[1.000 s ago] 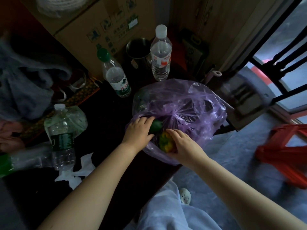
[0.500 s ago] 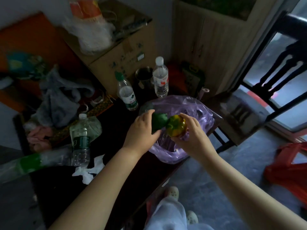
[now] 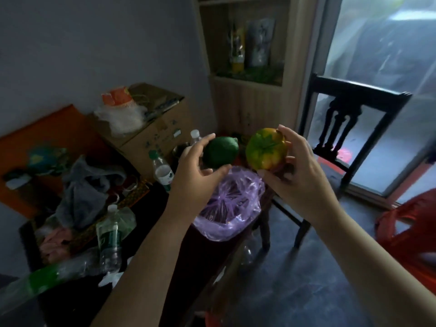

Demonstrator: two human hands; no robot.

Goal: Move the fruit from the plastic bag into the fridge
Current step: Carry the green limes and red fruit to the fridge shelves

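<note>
My left hand [image 3: 195, 168] grips a dark green round fruit [image 3: 220, 152], lifted well above the table. My right hand [image 3: 295, 171] holds a yellow-green fruit with an orange blush [image 3: 266, 152] beside it at the same height. Below both hands the purple plastic bag [image 3: 232, 204] lies open on the dark table's near corner [image 3: 203, 251]. What is left inside the bag cannot be made out. No fridge is in view.
Several water bottles [image 3: 162, 171] stand on the cluttered table, with grey cloth [image 3: 87, 187] and a cardboard box [image 3: 151, 128] behind. A dark wooden chair [image 3: 349, 128] stands by the glass door on the right. A red plastic stool [image 3: 408, 232] sits at the right edge.
Both hands have pulled the two fruits out of the purple bag and raised them high above the table. The camera has tilted up toward the wall and shelf.
</note>
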